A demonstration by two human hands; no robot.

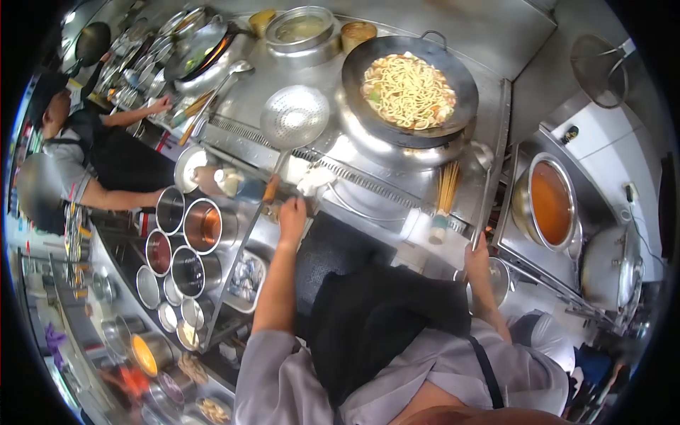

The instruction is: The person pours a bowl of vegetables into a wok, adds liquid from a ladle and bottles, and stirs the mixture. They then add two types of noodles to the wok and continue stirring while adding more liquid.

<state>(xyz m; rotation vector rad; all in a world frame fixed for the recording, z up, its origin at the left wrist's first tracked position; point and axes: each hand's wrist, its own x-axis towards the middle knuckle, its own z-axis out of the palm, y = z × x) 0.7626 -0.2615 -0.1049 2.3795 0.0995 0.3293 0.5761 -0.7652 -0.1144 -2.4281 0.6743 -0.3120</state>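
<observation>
Presently, by position:
Left hand (pixel 292 214): closed on the handle end of one perforated skimmer (pixel 294 117), whose bowl lies on the steel range (pixel 489 42).
Right hand (pixel 477 256): at the range's front edge; grip cannot be told.
Wok (pixel 409 88): one, on the burner beyond the skimmer, holding noodles (pixel 406 88) with vegetables.
Chopsticks (pixel 448 185): one bundle, upright, near the right hand.
Seasoning pots (pixel 202 225): several, left of the left hand.
Soup pot (pixel 549 202): one, orange broth.

steel cooking range (pixel 397 28), bright kitchen light.
</observation>
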